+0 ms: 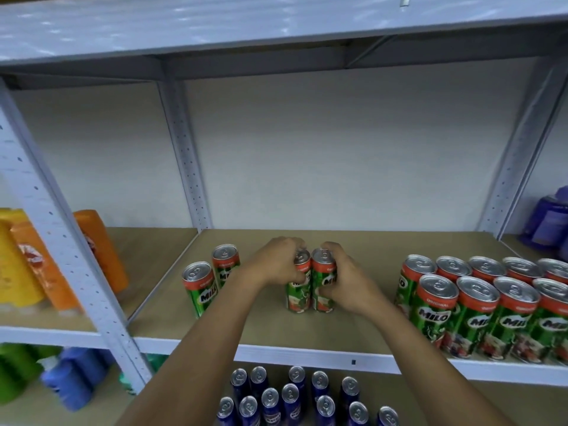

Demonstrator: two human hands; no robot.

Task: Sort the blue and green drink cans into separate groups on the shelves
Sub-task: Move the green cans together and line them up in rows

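Head view: left hand [276,262] curls around one upright green can [298,282]; right hand [345,276] grips another green can [323,281] touching it, between both hands on the shelf [261,330].

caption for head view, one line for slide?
Left hand and right hand each grip a green can mid-shelf; blue cans below.

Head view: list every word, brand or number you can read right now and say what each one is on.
"MILO" on the green cans grouped at right, on the two loose green cans at left, and in part on the can in the right hand.
"ORIGINAL" on those cans' red top bands.
Left hand covers most of its can's label.
Blue cans on the lower shelf, orange bottles: print too blurred to read.
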